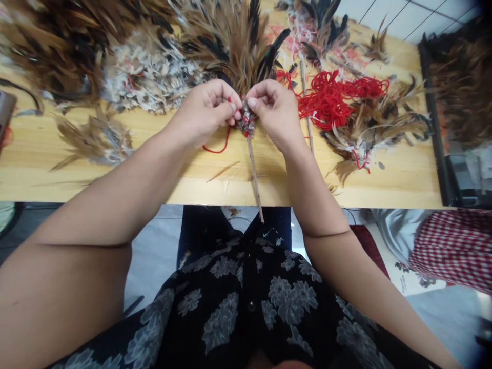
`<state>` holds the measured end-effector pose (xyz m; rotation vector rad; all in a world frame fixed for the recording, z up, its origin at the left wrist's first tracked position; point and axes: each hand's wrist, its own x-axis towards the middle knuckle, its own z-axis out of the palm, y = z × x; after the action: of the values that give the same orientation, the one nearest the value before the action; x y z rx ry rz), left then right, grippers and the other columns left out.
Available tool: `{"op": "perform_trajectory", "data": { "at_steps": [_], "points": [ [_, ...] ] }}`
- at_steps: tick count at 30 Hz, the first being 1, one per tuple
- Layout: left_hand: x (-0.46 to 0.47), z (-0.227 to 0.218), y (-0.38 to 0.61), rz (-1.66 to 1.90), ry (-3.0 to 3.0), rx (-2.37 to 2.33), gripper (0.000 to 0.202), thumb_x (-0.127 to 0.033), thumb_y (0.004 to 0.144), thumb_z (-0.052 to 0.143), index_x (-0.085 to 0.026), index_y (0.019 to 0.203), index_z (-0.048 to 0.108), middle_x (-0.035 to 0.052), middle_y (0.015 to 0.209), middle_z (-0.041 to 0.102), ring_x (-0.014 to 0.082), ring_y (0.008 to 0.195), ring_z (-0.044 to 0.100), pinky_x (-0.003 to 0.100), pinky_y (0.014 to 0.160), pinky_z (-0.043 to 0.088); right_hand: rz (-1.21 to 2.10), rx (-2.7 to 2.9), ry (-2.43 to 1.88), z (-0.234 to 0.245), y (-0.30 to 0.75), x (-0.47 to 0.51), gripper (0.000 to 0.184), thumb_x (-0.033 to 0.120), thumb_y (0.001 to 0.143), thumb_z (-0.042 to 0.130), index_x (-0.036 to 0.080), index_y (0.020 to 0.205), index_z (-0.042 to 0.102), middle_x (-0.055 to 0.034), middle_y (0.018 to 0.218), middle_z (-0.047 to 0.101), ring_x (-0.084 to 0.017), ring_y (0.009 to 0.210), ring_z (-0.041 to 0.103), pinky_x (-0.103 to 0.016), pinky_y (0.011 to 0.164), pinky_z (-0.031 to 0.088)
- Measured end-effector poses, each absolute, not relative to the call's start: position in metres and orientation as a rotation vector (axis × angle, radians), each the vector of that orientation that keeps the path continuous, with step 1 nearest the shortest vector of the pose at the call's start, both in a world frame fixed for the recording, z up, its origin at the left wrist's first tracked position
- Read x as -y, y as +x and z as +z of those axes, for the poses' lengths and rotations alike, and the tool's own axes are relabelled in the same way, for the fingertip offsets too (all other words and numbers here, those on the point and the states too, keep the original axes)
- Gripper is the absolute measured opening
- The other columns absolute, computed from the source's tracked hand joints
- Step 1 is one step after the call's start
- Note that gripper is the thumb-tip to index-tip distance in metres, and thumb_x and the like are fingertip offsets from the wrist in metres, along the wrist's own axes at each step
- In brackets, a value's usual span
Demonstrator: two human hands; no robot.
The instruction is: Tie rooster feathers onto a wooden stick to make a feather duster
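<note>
Both hands meet over the wooden table point(115, 169). My left hand point(207, 110) is closed, pinching a red string point(219, 148) that loops down onto the table. My right hand point(274, 113) is closed around the bound base of a feather bundle point(238, 46) mounted on a thin wooden stick point(254, 174). The stick runs down past the table's front edge toward my lap. Brown and black feathers fan out above my fingers.
Piles of brown, black and grey feathers point(146, 72) cover the table's far side. A tangle of red string point(330, 97) and a second stick point(305, 97) lie to the right. A dark crate of feathers point(461, 87) stands at the far right. A checked cloth point(453, 246) lies below it.
</note>
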<state>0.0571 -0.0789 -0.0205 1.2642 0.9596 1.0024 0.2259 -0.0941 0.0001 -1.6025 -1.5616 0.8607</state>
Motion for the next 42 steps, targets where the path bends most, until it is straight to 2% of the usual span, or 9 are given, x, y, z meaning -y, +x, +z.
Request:
{"op": "perform_trajectory", "data": {
  "at_steps": [3,8,13,18,21,24,29,36,42],
  "points": [
    [0.077,-0.020,0.057,1.009,1.198,-0.875,0.055,0.031,0.103,0.051,-0.021,0.090,0.062,-0.0093,0.064,0.072,0.0069,0.061,0.063,0.020,0.062,0.044,0.923,1.555,-1.545,-0.010,0.228,0.089,0.021,0.005,0.107,0.070,0.021,0.094,0.075,-0.0011,0.096,0.083,-0.015,0.086,0.072,-0.030,0.089,0.060],
    [0.075,-0.025,0.050,0.979,1.245,-0.873,0.047,0.025,0.106,0.063,-0.017,0.087,0.071,-0.0038,0.072,0.078,0.0079,0.068,0.070,0.022,0.065,0.045,0.960,1.634,-1.412,-0.033,0.235,0.081,0.006,0.021,0.105,0.078,0.022,0.099,0.079,-0.0016,0.097,0.086,-0.018,0.093,0.083,-0.033,0.095,0.068],
    [0.074,-0.028,0.045,0.978,1.220,-0.856,0.044,0.024,0.101,0.070,-0.015,0.082,0.078,-0.0015,0.073,0.079,0.0077,0.068,0.068,0.019,0.065,0.048,0.852,1.708,-1.420,-0.041,0.238,0.076,0.016,0.035,0.108,0.079,0.019,0.106,0.083,-0.0031,0.100,0.087,-0.020,0.099,0.084,-0.036,0.100,0.070],
    [0.064,-0.043,0.043,1.039,1.220,-0.806,0.031,0.019,0.083,0.081,-0.012,0.083,0.080,0.0010,0.077,0.079,0.0114,0.069,0.073,0.020,0.071,0.057,0.830,1.735,-1.452,-0.036,0.234,0.079,0.011,0.027,0.109,0.076,0.018,0.109,0.083,-0.0052,0.115,0.088,-0.020,0.110,0.082,-0.035,0.108,0.067],
    [0.058,-0.052,0.045,1.074,1.263,-0.809,0.028,0.015,0.076,0.077,-0.012,0.082,0.078,-0.0008,0.075,0.077,0.0109,0.067,0.071,0.019,0.070,0.055,0.783,1.741,-1.529,-0.028,0.227,0.084,0.007,0.019,0.109,0.075,0.020,0.108,0.082,-0.0039,0.119,0.087,-0.020,0.110,0.080,-0.033,0.108,0.065],
    [0.053,-0.059,0.047,1.121,1.344,-0.835,0.029,0.014,0.074,0.075,-0.013,0.083,0.075,-0.0032,0.075,0.072,0.0102,0.067,0.067,0.019,0.070,0.052,0.703,1.777,-1.625,-0.017,0.220,0.090,0.015,0.007,0.106,0.071,0.020,0.107,0.079,-0.0053,0.123,0.086,-0.019,0.112,0.077,-0.033,0.110,0.061],
    [0.046,-0.071,0.047,1.178,1.522,-0.874,0.034,0.014,0.078,0.079,-0.015,0.093,0.068,-0.0033,0.084,0.069,0.0120,0.074,0.067,0.023,0.076,0.052,0.541,1.903,-1.781,-0.007,0.215,0.096,0.021,0.004,0.106,0.066,0.023,0.101,0.073,-0.0079,0.128,0.081,-0.026,0.123,0.075,-0.039,0.112,0.060],
    [0.037,-0.089,0.048,1.272,1.758,-0.815,0.038,0.010,0.082,0.067,-0.016,0.110,0.071,-0.0011,0.091,0.070,0.0150,0.077,0.068,0.024,0.074,0.050,0.510,1.953,-1.751,-0.014,0.211,0.096,0.012,0.016,0.113,0.061,0.025,0.108,0.068,-0.0098,0.128,0.076,-0.028,0.121,0.075,-0.040,0.109,0.062],
    [0.032,-0.100,0.049,1.363,1.810,-0.889,0.030,-0.002,0.094,0.087,-0.022,0.106,0.069,-0.0009,0.092,0.071,0.0164,0.078,0.072,0.027,0.075,0.057,0.545,1.942,-1.760,-0.010,0.209,0.096,0.014,0.015,0.112,0.061,0.024,0.103,0.067,-0.0101,0.126,0.078,-0.028,0.127,0.074,-0.039,0.113,0.060]
  ]
}}
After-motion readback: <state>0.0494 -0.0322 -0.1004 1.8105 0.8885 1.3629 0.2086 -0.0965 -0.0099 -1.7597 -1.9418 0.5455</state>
